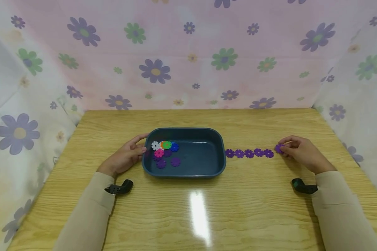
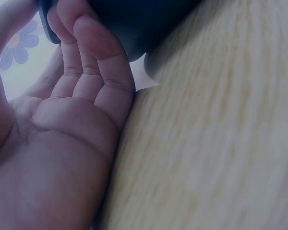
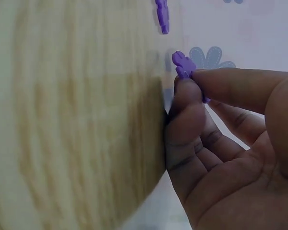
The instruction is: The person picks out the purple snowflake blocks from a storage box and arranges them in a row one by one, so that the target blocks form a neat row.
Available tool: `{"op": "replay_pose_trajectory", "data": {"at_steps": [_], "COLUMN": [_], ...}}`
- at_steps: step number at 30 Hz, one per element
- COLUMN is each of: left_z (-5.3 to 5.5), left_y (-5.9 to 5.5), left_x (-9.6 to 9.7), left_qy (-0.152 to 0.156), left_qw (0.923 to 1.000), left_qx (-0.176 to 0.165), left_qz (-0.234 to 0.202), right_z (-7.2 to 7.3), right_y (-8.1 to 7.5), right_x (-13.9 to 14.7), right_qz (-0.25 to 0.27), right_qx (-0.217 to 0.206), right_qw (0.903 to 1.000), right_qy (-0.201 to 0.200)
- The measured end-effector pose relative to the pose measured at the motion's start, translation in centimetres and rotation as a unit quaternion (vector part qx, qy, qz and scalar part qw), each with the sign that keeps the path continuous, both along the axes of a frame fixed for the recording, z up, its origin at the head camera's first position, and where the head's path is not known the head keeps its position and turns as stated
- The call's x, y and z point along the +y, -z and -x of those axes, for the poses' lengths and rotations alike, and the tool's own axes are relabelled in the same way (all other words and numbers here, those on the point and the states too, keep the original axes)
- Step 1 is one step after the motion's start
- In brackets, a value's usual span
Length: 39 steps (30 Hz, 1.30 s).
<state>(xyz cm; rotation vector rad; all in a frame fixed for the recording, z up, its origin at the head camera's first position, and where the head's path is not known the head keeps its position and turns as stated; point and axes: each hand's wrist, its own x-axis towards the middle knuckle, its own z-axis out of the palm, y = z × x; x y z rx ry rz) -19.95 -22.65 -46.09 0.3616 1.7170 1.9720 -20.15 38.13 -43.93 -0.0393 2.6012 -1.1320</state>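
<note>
A dark blue plastic basin (image 1: 194,176) stands mid-table, its left end held by my left hand (image 1: 127,157), thumb at the rim. In the left wrist view the curled fingers (image 2: 102,40) lie against the basin's dark wall (image 2: 134,24). To the right, my right hand (image 1: 301,151) pinches a purple snowflake disc (image 1: 279,149) between thumb and fingers. The right wrist view shows this disc (image 3: 183,64) edge-on, close over the table. A row of several purple snowflake discs (image 1: 249,153) runs from the basin's right side toward that hand, ending just short of the pinched disc.
Inside the basin's left part lie white (image 1: 155,145), green (image 1: 167,145), blue (image 1: 175,147), pink (image 1: 159,153) and several purple discs (image 1: 175,161), some overlapping. The wooden table (image 1: 254,209) meets a flowered cloth (image 1: 188,69) at its back.
</note>
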Motion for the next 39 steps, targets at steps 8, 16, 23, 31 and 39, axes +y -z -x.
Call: {"op": "replay_pose_trajectory", "data": {"at_steps": [8, 16, 23, 31, 39], "left_z": [0.0, 0.0, 0.1, 0.0, 0.1], "left_y": [-0.2, -0.3, -0.2, -0.3, 0.0], "left_x": [0.0, 0.0, 0.0, 0.1, 0.0], "left_qy": [0.002, 0.002, 0.004, 0.005, 0.004], "left_qw": [1.0, 1.0, 0.9999, 0.9999, 1.0], "left_qx": [0.0, 0.002, 0.0, 0.0, -0.001], "left_qz": [-0.005, -0.009, -0.014, -0.014, -0.008], "right_z": [0.2, 0.4, 0.4, 0.2, -0.2], "right_y": [0.2, 0.2, 0.2, 0.3, -0.2], "right_x": [0.0, -0.4, -0.7, -0.7, -1.3], "right_qz": [-0.019, -0.056, -0.064, -0.065, -0.062], "right_qx": [0.003, 0.035, 0.047, 0.049, 0.095], "right_qw": [0.9997, 0.9974, 0.9964, 0.9962, 0.9935], "right_qy": [-0.014, -0.031, -0.031, -0.031, 0.004]}}
